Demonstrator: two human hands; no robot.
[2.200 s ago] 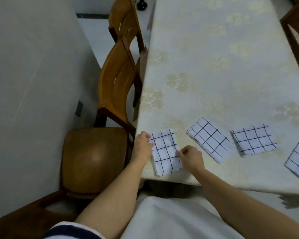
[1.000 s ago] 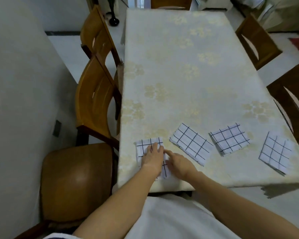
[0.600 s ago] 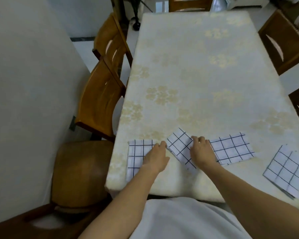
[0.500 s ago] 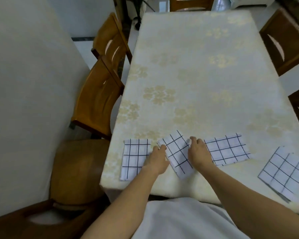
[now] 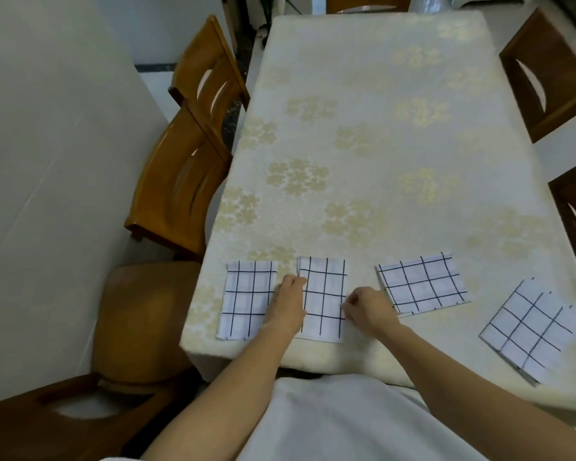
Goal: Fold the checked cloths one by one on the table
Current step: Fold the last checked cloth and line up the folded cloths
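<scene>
Four folded checked cloths lie in a row along the near edge of the table (image 5: 363, 134); the second cloth (image 5: 323, 297) sits between both hands. The left hand (image 5: 288, 302) rests flat against its left edge, gripping nothing, while the right hand (image 5: 368, 309) pinches its right edge between curled fingertips. Tugging that edge could likely skew the fold or drag the cloth off the table's near edge.

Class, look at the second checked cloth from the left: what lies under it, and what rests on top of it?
Under the second checked cloth is the floral tablecloth. The left hand and right hand touch its side edges. Anything directly beneath it is hidden.
</scene>
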